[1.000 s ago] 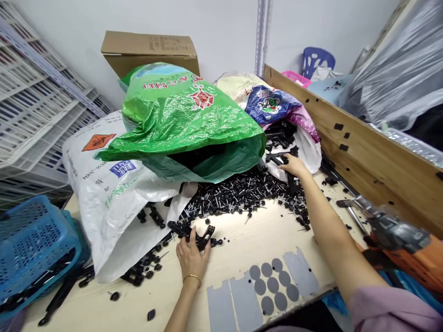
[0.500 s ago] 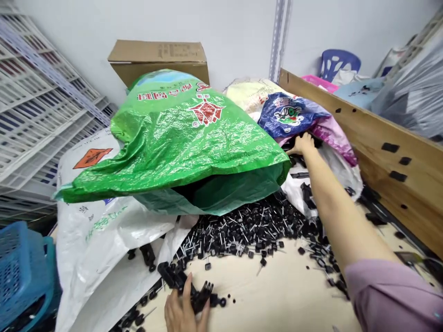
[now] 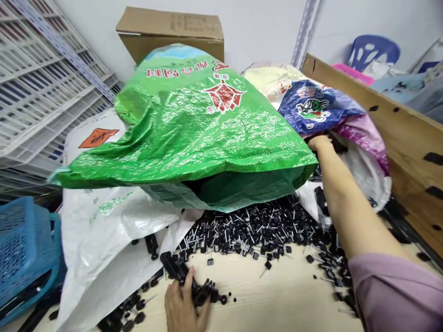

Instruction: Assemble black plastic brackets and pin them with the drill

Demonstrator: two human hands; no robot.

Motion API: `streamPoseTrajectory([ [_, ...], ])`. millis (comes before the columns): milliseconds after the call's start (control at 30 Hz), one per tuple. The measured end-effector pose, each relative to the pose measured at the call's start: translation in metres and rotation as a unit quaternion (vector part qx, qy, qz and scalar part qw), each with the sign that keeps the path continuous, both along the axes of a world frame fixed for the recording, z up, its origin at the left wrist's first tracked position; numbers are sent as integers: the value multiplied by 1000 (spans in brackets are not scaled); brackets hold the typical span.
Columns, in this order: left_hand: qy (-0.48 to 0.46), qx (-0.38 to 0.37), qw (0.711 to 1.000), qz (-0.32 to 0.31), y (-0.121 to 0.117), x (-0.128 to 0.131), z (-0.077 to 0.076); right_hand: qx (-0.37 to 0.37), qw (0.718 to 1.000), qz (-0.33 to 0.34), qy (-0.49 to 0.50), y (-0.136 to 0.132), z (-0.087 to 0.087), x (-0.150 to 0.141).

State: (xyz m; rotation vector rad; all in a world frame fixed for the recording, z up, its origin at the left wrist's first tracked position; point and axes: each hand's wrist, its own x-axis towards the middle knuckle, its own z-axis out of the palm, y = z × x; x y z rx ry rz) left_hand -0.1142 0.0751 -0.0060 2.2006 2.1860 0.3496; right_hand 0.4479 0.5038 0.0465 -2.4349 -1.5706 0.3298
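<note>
At the bottom of the head view, my left hand (image 3: 183, 302) is closed on a black pronged plastic part (image 3: 205, 291) at the table top. A longer black plastic piece (image 3: 169, 265) lies right beyond its fingertips. My right arm stretches far forward, and my right hand (image 3: 320, 142) is in the mouth of a blue and purple woven sack (image 3: 360, 121). Its fingers are hidden there among dark parts. Between the hands spreads a pile of small black-headed screws with metal shanks (image 3: 242, 230).
A large green sack (image 3: 194, 133) gapes over the pile. Under it lies a white sack (image 3: 90, 258) with black parts in its mouth. A blue basket (image 3: 24, 249) stands left, a cardboard box (image 3: 173, 32) behind. A wooden board (image 3: 408, 147) borders the right side.
My right hand has gone deeper into the blue and purple sack, so its fingers no longer show. My left hand stays on the black part. The view has shifted slightly left.
</note>
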Motion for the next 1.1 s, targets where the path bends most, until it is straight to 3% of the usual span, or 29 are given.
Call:
streamPoseTrajectory([
  [133, 16, -2, 1000, 13, -2, 3, 0, -53, 996, -56, -48, -43, 12, -28],
  [367, 2, 9, 1000, 6, -1, 3, -1, -100, 987, -112, -63, -147, 21, -63],
  [533, -14, 25, 1000, 5, -1, 7, 4, -102, 976, -184, -64, -213, 34, -74],
  [733, -17, 31, 999, -3, -2, 9, 7, -125, 968, -206, -69, -287, 51, -91],
  [867, -15, 32, 999, -6, -3, 9, 7, -49, 989, -116, -73, -314, 67, -120],
  [967, -17, 27, 999, -4, -3, 9, 7, 77, 996, 50, -16, -303, 88, -154],
  [1033, -22, 20, 1000, 0, -4, 10, 8, 113, 971, 200, 60, -281, 101, -187],
  [1100, -26, 14, 1000, 6, -4, 10, 10, 85, 930, 337, 123, -251, 107, -228],
])
